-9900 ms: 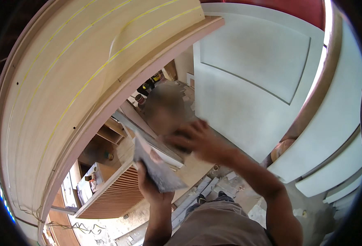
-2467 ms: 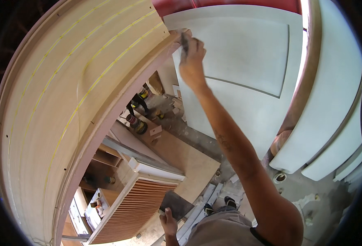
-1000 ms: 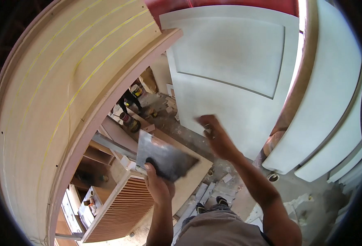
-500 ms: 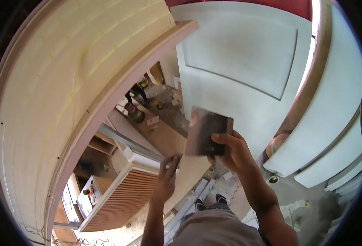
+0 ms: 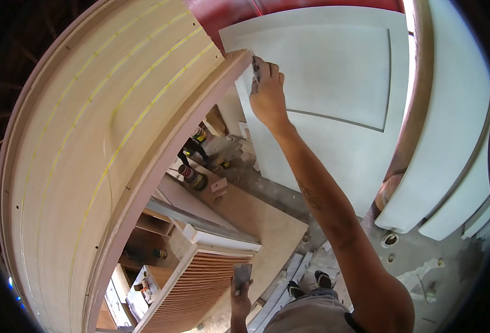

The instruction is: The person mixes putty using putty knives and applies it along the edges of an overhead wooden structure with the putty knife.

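My right hand point(image 5: 270, 97) is stretched up to the near end of a curved wooden panel's pinkish edge rail point(image 5: 222, 77). Its fingers are closed around a small dark flat piece point(image 5: 255, 67), mostly covered by the hand, held against the rail's end. Lower down, my left hand point(image 5: 240, 301) grips a small grey flat rectangular plate point(image 5: 242, 272), raised upright in front of a slatted wooden panel. The big curved panel point(image 5: 89, 122) is pale wood with yellowish lines running along it.
A white door panel point(image 5: 333, 66) with a grooved rectangle stands behind my right hand. Curved white panels point(image 5: 456, 111) lean at the right. Below lie a brown board point(image 5: 278, 222), paint buckets point(image 5: 192, 177) and rubble. Another person's legs point(image 5: 192, 149) show farther off.
My right hand has risen from the middle to the rail's end; the dark square it held in front of me is mostly hidden now. My left hand has dropped lower, showing the grey plate.
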Motion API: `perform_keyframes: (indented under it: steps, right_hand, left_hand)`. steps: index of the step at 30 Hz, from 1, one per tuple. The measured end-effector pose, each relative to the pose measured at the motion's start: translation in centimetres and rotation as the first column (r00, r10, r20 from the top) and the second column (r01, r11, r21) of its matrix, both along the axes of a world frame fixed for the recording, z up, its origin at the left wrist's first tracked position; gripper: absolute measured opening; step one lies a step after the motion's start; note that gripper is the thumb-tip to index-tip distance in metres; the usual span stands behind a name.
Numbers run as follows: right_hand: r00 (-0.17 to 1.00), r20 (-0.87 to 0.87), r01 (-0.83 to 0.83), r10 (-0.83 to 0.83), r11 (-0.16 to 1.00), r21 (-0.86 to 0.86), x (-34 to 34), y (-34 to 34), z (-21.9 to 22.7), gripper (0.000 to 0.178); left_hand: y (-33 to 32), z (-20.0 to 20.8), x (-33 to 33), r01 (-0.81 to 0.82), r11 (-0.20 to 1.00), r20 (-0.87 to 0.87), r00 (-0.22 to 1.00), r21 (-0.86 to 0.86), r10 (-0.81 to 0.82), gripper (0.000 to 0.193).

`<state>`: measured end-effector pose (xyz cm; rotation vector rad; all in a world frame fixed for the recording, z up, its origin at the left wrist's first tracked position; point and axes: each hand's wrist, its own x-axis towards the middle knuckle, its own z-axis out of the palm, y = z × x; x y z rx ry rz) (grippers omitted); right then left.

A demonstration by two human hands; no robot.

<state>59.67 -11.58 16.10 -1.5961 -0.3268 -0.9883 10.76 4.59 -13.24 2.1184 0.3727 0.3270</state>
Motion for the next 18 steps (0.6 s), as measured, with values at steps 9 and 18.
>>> perform_keyframes:
  steps: [9,18]
  right_hand:
    - [0.997,-0.006,-0.071,0.071,0.997,0.018,-1.4,-2.3,0.0,0.049]
    - [0.995,-0.070,-0.086,0.076,0.985,-0.153,-3.1,-0.8,-0.6,0.054]
  left_hand:
    - [-2.2,3.2,1.5,-0.152,0.911,-0.090,0.988,-0.383,0.127,0.045]
    - [-2.8,4.7,2.0,-0.192,0.916,-0.128,0.979,-0.351,0.156,0.042]
